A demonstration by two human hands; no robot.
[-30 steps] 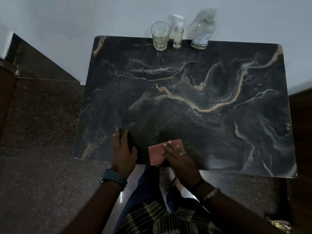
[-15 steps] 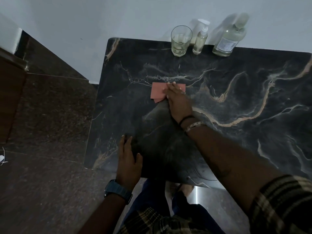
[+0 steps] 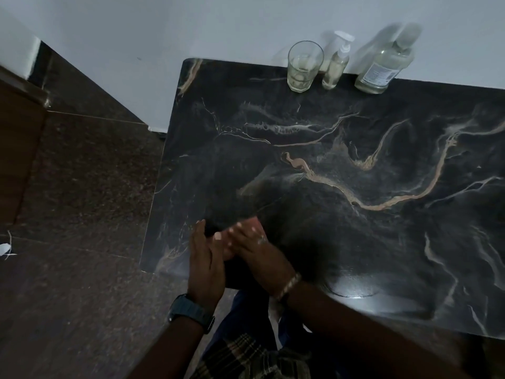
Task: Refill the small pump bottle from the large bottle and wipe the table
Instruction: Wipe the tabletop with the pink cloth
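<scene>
Left hand (image 3: 203, 265): flat on the near left edge of the dark marble-patterned worktop (image 3: 355, 242), fingers straight and together, holding nothing; a dark wristwatch (image 3: 191, 314) sits on its wrist. It probably serves as a brace.

Right hand (image 3: 252, 251): just beside the left, fingers extended and pressing down on a small pink flat cloth (image 3: 252, 222), of which only a blurred sliver shows past the fingertips. Whether the thumb hooks under it cannot be told. The cloth appears thin, soft and light; it will likely bunch or slip if pushed from one corner, so broad pressure from flat fingers over its middle suits it best.

Far edge of the worktop, against the pale wall: a clear faceted drinking glass (image 3: 303, 68) holding a little pale liquid; just right of it, the small clear pump bottle with a white pump head (image 3: 334, 68); further right and apart, the large clear bottle with a white label (image 3: 382, 69), upright.

Handling, as judged: the glass is fragile and smooth, the small bottle light and easily tipped, best taken round its body, not the pump. The large bottle looks heaviest and possibly slick, so grip its wide body.
</scene>
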